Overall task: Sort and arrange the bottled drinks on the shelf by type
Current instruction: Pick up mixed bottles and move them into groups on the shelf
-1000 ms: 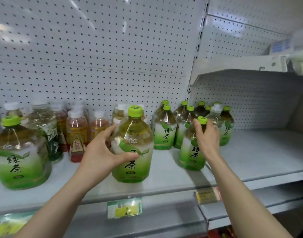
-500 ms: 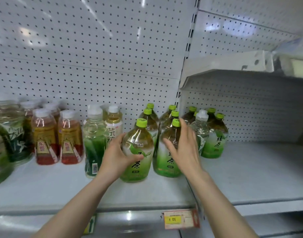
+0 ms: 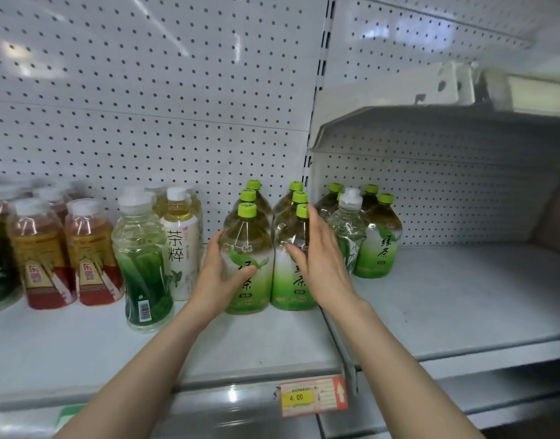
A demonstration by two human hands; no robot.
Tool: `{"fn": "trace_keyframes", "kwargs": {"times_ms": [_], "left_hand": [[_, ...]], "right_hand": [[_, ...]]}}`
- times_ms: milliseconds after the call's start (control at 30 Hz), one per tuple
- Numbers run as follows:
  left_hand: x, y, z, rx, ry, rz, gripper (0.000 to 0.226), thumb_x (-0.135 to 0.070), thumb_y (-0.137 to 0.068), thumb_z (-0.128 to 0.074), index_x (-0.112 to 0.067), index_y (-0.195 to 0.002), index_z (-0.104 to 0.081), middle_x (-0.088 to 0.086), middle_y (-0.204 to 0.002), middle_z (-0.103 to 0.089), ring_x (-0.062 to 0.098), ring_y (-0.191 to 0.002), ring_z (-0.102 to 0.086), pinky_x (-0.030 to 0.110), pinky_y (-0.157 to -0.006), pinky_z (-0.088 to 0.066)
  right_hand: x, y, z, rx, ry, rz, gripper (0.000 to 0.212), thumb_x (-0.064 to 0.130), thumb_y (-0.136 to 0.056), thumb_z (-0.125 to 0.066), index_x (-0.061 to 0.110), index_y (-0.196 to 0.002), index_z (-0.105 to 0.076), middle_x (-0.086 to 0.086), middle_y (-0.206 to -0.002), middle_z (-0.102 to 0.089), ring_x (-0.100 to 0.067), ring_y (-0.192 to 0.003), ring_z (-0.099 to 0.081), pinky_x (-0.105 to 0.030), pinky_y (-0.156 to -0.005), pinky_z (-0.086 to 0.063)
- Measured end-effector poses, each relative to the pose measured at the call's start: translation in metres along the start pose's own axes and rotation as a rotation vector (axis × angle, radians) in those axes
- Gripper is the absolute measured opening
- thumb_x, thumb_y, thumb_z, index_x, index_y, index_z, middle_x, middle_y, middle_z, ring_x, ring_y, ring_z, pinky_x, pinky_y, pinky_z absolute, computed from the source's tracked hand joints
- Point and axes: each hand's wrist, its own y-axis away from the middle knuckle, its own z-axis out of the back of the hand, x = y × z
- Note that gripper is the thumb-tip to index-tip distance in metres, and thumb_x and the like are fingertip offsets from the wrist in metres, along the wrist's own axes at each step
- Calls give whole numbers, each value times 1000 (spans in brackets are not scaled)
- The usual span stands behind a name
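Left hand (image 3: 218, 277) wrapped round front-left green tea bottle (image 3: 250, 236) | right hand (image 3: 323, 267) flat, fingers straight, against front-right green tea bottle (image 3: 291, 280) | both upright on shelf (image 3: 82, 343) | risk: sideways push toppling white-capped bottle (image 3: 351, 223) just beside right hand, contact unclear

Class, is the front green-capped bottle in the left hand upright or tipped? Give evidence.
Upright: the bottle stands base-flat on the shelf, cap directly above.

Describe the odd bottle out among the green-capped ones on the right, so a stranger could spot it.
Find the slotted upright dividing the pegboard wall; the green-capped bottles stand just right of its foot. Among them, beside the right hand, is the odd bottle: white cap, clear contents, darker leaf label.
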Motion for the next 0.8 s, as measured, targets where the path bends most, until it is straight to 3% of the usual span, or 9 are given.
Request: {"fn": "trace_keyframes", "kwargs": {"times_ms": [67, 200, 233, 333, 400, 533, 633, 700, 800], "left_hand": [[2, 2, 0, 10, 17, 7, 103, -20, -73, -84, -28, -152, -18, -7, -147, -40, 14, -130, -40, 42, -110, -37], [4, 2, -5, -24, 30, 9, 109, -20, -70, -86, -31, -152, -15, -4, -153, -35, 21, -136, -38, 51, -112, -36], [5, 1, -7, -34, 35, 11, 108, -20, -71, -86, -31, -152, -15, -3, -154, -35, 23, -138, -38, 53, -111, -37], [8, -1, -9, -34, 50, 22, 107, -21, -73, -85, -33, -151, -13, -3, -155, -32, 24, -140, -36, 56, -111, -36], [8, 0, -9, -23, 67, 18, 106, -20, -75, -83, -33, -151, -11, -4, -155, -29, 23, -140, -33, 56, -111, -35], [6, 3, -10, -27, 84, 25, 104, -18, -77, -81, -33, -151, -10, -2, -154, -30, 21, -140, -34, 53, -113, -34], [6, 12, -8, -66, -73, -8, 100, -25, -77, -80, -31, -152, -14, 1, -153, -37, 21, -139, -37, 49, -114, -34], [2, 28, 0, -191, -267, -137, 85, -16, -81, -76, -22, -150, -29, 0, -147, -43, 16, -136, -39, 41, -114, -35], [-2, 50, 24, -561, -433, -429, 57, -7, -81, -74, -17, -133, -53, 8, -130, -49, 17, -122, -42, 26, -106, -37]], "right_hand": [[0, 3, 7, -50, 6, -17, 71, 45, -100, -46, 21, -157, -11, -4, -160, -27, -17, -147, -23, -31, -119, -19], [-16, -5, 35, -434, 20, -210, 60, 41, -98, -51, 14, -148, -34, -6, -147, -44, -19, -136, -40, -39, -113, -35], [-24, -10, 40, -419, 3, -293, 67, 45, -96, -54, 14, -150, -30, -7, -150, -41, -22, -137, -39, -42, -112, -36], [-43, -25, 42, -138, -164, -426, 89, 58, -89, -59, 19, -156, -15, -6, -156, -34, -26, -140, -38, -41, -110, -34], [-49, -30, 35, -46, -212, -400, 84, 56, -91, -57, 22, -156, -16, -3, -156, -34, -25, -141, -37, -37, -109, -30], [-52, -25, 34, -96, -209, -407, 72, 53, -93, -55, 23, -151, -24, -6, -150, -40, -27, -136, -42, -41, -110, -32], [-42, -10, 42, -142, -142, -349, 59, 51, -94, -53, 28, -144, -33, -6, -140, -49, -27, -126, -50, -44, -104, -38], [-24, 3, 50, -143, -111, -285, 56, 49, -96, -52, 26, -144, -36, -4, -140, -50, -25, -127, -49, -43, -101, -38], [4, 17, 63, -179, -172, -229, 52, 50, -97, -52, 26, -141, -41, 1, -136, -52, -17, -123, -47, -36, -95, -36]]}}
